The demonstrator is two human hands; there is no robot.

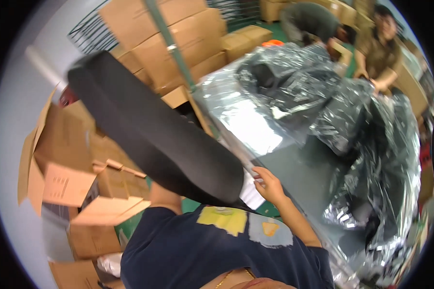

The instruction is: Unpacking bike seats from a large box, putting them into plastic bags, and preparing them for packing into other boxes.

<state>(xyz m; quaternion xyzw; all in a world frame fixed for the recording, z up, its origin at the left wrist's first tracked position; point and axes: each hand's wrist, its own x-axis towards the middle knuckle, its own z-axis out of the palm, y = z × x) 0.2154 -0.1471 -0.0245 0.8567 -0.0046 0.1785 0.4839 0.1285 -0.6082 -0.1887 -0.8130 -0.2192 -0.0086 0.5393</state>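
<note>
A long black padded cushion (154,125) slants across the view in front of my body, its lower end beside my right hand. My left forearm (165,196) runs up behind the cushion, which hides that hand and its fingers. My right hand (270,187) is by the table edge, just right of the cushion's lower end. Its fingers are curled at a white sheet (251,193), which hangs between the hand and the cushion and looks pinched in them.
A dark-topped table (294,168) stands to my right, heaped with black things in clear plastic film (323,106). Two people work at its far side. Stacked cartons (173,38) stand behind a green post (166,38). Open cartons (67,185) crowd my left.
</note>
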